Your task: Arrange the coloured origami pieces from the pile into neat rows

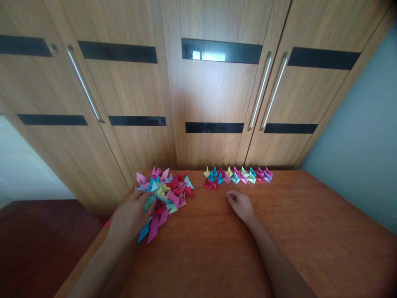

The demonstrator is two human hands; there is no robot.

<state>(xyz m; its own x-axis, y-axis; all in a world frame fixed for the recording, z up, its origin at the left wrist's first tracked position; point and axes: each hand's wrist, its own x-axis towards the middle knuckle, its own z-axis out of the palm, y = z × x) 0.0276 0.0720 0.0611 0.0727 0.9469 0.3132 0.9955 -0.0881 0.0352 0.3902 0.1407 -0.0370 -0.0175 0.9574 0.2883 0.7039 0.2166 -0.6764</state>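
A loose pile of colourful folded paper pieces [173, 188] lies at the left of the wooden table. My left hand [132, 213] reaches over the pile's left edge, fingers bent around or against a teal piece [150, 203]; whether it grips that piece is hard to tell. Magenta and blue pieces stick out just right of the hand. Small folded paper pieces stand in rows [235, 177] along the table's back edge, right of the pile. My right hand [240, 205] rests on the table in front of these rows, fingers curled together with nothing visible in them.
The brown table [198, 256] stretches toward me and to the right. Behind it stand wooden wardrobe doors [214, 95] with metal handles and dark strips. A pale blue wall [359, 136] is on the right, and dark reddish floor [40, 240] shows at the left.
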